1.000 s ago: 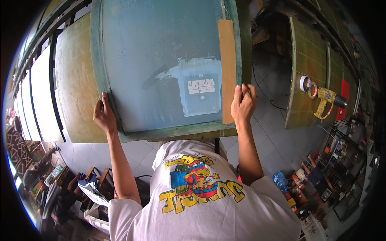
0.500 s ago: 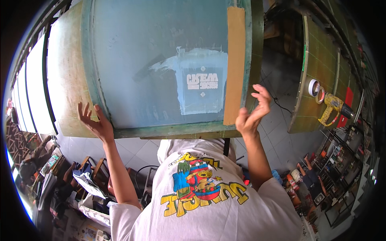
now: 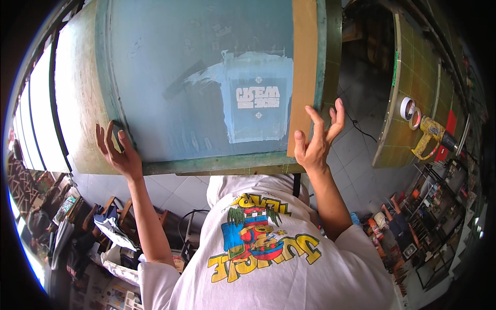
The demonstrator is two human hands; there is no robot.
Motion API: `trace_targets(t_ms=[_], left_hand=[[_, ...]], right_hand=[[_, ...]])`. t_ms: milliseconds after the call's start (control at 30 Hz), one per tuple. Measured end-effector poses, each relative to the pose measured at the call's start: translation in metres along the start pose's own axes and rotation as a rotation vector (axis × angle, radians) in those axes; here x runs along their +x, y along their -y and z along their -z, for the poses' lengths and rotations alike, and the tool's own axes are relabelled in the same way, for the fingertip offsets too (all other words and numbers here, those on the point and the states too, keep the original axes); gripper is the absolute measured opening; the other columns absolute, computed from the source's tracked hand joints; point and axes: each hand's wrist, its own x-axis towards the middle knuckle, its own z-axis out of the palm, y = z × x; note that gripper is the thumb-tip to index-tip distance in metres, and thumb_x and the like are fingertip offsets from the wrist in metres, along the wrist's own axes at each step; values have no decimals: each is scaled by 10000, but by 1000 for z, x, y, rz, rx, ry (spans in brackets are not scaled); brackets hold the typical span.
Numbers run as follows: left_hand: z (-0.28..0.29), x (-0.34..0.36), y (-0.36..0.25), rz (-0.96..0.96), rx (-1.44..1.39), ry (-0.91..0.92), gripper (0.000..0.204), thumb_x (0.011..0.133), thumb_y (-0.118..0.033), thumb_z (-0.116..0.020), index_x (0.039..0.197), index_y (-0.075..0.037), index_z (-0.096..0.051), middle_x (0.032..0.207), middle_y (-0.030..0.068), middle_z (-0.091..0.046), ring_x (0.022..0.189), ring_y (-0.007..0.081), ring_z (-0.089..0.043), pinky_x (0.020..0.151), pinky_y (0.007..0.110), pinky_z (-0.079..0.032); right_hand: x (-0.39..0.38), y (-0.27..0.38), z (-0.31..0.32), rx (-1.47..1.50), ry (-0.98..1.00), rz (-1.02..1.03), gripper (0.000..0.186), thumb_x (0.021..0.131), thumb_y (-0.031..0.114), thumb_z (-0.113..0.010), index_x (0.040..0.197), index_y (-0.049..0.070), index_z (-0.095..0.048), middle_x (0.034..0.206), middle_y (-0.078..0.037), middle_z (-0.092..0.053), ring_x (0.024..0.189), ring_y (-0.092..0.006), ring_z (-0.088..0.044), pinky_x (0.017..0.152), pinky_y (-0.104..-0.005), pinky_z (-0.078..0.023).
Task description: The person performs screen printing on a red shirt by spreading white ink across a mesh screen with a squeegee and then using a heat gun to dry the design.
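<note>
A large screen-printing frame with blue mesh lies flat in front of me. Pale reversed lettering stands in a light blue patch on the mesh. Down the right side runs a wide strip of brown tape. My left hand is at the frame's near left corner, fingers spread around the edge and thumb raised. At the near right corner is my right hand, its fingers apart beside the tape. Neither hand holds a loose thing; whether the fingertips touch the frame I cannot tell.
A greenish board to the right carries two tape rolls, a yellow heat gun and a red flat piece. Bright pale panels stand at the left. Cluttered goods sit lower left; a person is at lower right.
My right hand has shifted slightly left, closer to the brown tape, and its fingers have spread upward. The left hand has moved slightly left and up. The whole view has shifted a little.
</note>
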Motion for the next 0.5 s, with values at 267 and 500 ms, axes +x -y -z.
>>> trace_targets(t_ms=[267, 500], left_hand=[[-2, -1, 4, 36, -53, -14, 329, 1045, -224, -608, 1303, -28, -668, 1496, 191, -515, 1416, 366, -467, 1142, 508, -391], [-1, 0, 7, 0, -17, 5, 319, 1046, -206, -604, 1299, -23, -666, 1486, 205, -524, 1408, 370, -481, 1140, 503, -394]], right_hand=[[3, -1, 4, -37, 59, 30, 568, 1017, 504, -583, 1336, 35, -563, 1583, -338, -217, 1446, -486, -269, 1123, -602, -317], [-2, -5, -3, 52, -15, 21, 579, 1017, 497, -579, 1366, 37, -533, 1569, -344, -259, 1439, -484, -286, 1148, -604, -274]])
